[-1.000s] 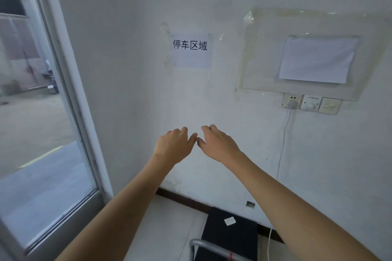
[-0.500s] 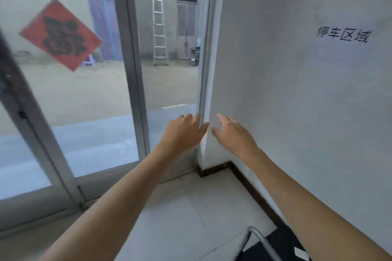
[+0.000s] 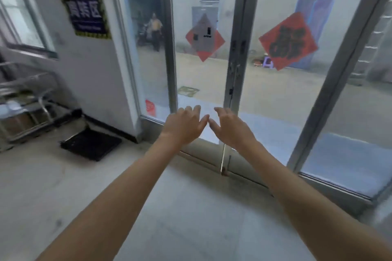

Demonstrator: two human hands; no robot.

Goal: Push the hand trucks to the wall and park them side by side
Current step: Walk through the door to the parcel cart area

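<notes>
Two glazed metal-framed doors (image 3: 239, 53) fill most of the view, with a pale tiled floor (image 3: 191, 207) spread below them. A white wall section (image 3: 89, 74) is seen at the left, carrying a dark blue sign (image 3: 86, 14) edged in yellow and black. Red diamond-shaped paper decorations (image 3: 287, 41) are stuck on the glass panes. A hand truck (image 3: 91, 144) with a black platform is parked on the floor against the base of that wall, beside a blurred metal cart (image 3: 25, 99). Both bare forearms are stretched forward. The left hand (image 3: 184, 126) and the right hand (image 3: 229, 127) are held empty in mid-air, fingers loosely spread, thumbs almost touching; nothing is gripped.
</notes>
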